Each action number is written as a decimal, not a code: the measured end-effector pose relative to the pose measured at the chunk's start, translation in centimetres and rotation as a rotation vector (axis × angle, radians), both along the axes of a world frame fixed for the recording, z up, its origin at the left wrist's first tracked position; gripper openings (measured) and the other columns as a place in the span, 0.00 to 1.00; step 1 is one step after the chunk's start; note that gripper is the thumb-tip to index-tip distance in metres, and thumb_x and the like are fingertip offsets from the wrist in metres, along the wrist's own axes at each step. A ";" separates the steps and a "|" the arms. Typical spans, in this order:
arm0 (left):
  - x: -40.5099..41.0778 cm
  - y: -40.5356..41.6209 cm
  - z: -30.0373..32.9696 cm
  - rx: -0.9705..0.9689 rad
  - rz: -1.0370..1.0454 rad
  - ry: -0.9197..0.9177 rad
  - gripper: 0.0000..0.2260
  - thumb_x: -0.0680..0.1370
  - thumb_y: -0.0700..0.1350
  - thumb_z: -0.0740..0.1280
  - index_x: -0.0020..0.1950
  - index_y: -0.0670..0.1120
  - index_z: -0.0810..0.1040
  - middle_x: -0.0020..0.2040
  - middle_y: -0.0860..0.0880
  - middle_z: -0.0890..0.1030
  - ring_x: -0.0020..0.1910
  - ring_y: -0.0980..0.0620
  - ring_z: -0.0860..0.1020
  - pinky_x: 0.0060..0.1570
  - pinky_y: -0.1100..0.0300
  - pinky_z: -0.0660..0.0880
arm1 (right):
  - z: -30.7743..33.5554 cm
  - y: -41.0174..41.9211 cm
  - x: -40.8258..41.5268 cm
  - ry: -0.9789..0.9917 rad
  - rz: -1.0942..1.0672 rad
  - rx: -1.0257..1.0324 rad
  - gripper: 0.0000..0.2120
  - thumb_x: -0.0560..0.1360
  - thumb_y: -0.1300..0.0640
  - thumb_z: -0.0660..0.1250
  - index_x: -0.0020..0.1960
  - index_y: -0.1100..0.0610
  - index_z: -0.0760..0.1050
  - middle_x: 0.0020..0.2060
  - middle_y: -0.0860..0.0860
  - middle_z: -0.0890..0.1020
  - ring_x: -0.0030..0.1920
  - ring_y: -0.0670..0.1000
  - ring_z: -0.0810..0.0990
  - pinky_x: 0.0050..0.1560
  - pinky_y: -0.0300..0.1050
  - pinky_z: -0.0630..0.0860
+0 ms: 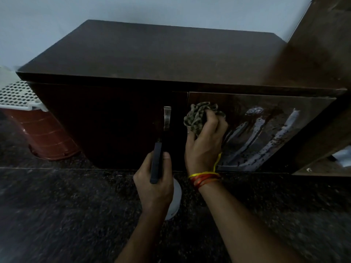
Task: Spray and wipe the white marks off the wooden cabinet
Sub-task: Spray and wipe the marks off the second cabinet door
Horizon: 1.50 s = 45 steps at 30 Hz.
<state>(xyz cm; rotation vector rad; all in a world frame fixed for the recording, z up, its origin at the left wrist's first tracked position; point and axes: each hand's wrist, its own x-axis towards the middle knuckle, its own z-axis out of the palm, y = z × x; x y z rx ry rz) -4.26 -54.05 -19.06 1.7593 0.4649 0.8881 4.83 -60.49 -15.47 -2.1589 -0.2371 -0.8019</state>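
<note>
A low dark wooden cabinet (152,57) stands against the wall. Its right door (266,103) is wet and carries long white streaks (256,133) running down its face. My right hand (204,145) grips a crumpled patterned cloth (199,116) and presses it against the upper left corner of that door. My left hand (153,185) holds a spray bottle with a dark head (156,162) pointing up and a white body (175,198) showing below the palm, in front of the left door, just under its metal handle (167,117).
A reddish plastic basket (49,137) with a white perforated lid (17,95) sits on the floor left of the cabinet. A taller wooden unit (321,54) adjoins on the right. The dark speckled floor (66,215) spreads in front.
</note>
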 end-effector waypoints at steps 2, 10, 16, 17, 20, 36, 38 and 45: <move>-0.1 -0.1 0.0 -0.012 -0.007 0.001 0.08 0.77 0.60 0.61 0.40 0.61 0.74 0.30 0.45 0.73 0.26 0.45 0.73 0.27 0.44 0.70 | 0.4 0.2 -0.4 0.009 -0.003 -0.026 0.28 0.70 0.60 0.67 0.66 0.55 0.60 0.63 0.63 0.68 0.61 0.63 0.71 0.61 0.56 0.72; 0.5 -0.6 0.7 0.010 -0.001 -0.023 0.08 0.77 0.59 0.62 0.39 0.63 0.73 0.30 0.48 0.72 0.24 0.44 0.73 0.25 0.44 0.71 | 2.9 -0.4 0.1 -0.251 0.090 -0.289 0.19 0.75 0.64 0.62 0.65 0.57 0.74 0.59 0.60 0.75 0.58 0.59 0.69 0.57 0.53 0.72; 0.8 -1.1 1.1 -0.019 -0.011 -0.031 0.07 0.76 0.61 0.61 0.39 0.65 0.74 0.33 0.46 0.74 0.25 0.45 0.73 0.25 0.43 0.72 | 3.0 -3.9 1.3 -0.245 -0.004 -0.132 0.22 0.70 0.70 0.63 0.63 0.59 0.75 0.59 0.61 0.75 0.60 0.58 0.69 0.63 0.48 0.65; 0.9 -1.2 1.2 -0.017 -0.015 -0.031 0.07 0.76 0.60 0.61 0.39 0.65 0.74 0.33 0.46 0.74 0.26 0.45 0.74 0.25 0.43 0.72 | 3.2 -4.3 1.4 -0.227 -0.012 -0.095 0.24 0.69 0.70 0.63 0.64 0.59 0.73 0.59 0.61 0.75 0.60 0.59 0.70 0.63 0.49 0.65; 1.0 -1.8 1.4 -0.025 -0.035 -0.031 0.06 0.76 0.60 0.62 0.40 0.68 0.75 0.36 0.46 0.76 0.31 0.43 0.76 0.26 0.42 0.74 | 3.9 -4.7 1.6 -0.236 -0.005 -0.094 0.22 0.69 0.67 0.63 0.63 0.59 0.73 0.58 0.61 0.76 0.59 0.60 0.71 0.60 0.53 0.70; 1.6 -3.3 1.1 -0.022 -0.059 -0.024 0.06 0.77 0.61 0.61 0.41 0.72 0.73 0.34 0.41 0.77 0.28 0.40 0.75 0.27 0.42 0.73 | 3.4 -6.5 2.4 -0.255 -0.059 -0.094 0.14 0.68 0.67 0.65 0.52 0.59 0.79 0.51 0.60 0.76 0.53 0.57 0.72 0.53 0.51 0.72; 1.7 -3.5 1.1 -0.033 -0.069 -0.031 0.06 0.77 0.60 0.61 0.41 0.71 0.74 0.34 0.41 0.77 0.27 0.40 0.75 0.27 0.42 0.72 | 1.9 -6.9 2.3 -0.242 -0.083 -0.153 0.15 0.67 0.65 0.64 0.53 0.58 0.79 0.51 0.56 0.76 0.52 0.57 0.70 0.51 0.54 0.70; 1.8 -3.4 0.4 -0.018 -0.069 -0.015 0.05 0.76 0.61 0.61 0.43 0.72 0.74 0.36 0.47 0.76 0.29 0.42 0.76 0.28 0.41 0.74 | -1.0 -7.0 1.3 -0.015 -0.019 -0.156 0.16 0.68 0.68 0.67 0.54 0.59 0.78 0.53 0.60 0.76 0.53 0.63 0.73 0.48 0.57 0.75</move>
